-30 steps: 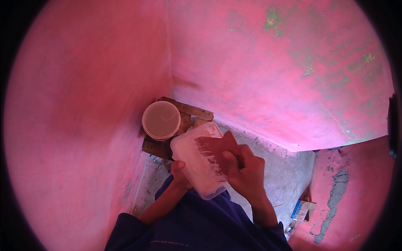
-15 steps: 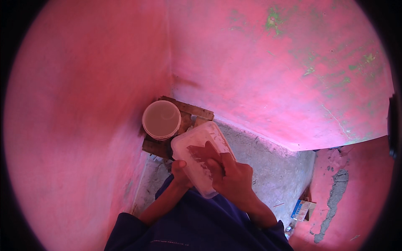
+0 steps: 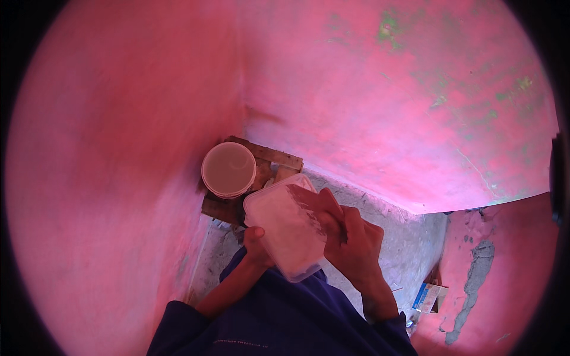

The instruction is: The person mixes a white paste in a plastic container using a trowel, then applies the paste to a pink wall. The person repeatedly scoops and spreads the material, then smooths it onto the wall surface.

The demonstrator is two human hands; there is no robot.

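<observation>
Since the earlier frame, the right hand [image 3: 354, 246] has shifted rightward, carrying the reddish scraper [image 3: 307, 199] from mid-container to its right side. Fingers and thumb are closed on the scraper, whose blade meets the pale paste [image 3: 282, 219]. The left hand [image 3: 256, 249] is curled round the left edge of the shallow clear container [image 3: 306, 274], thumb over the rim; its other fingers are hidden. So the container lies between both hands, tilted. Paste looks fairly even across most of it; a ragged strip beside the blade seems unsmoothed. Beyond, a bucket [image 3: 221, 194] stands on a wooden platform [image 3: 276, 156].
</observation>
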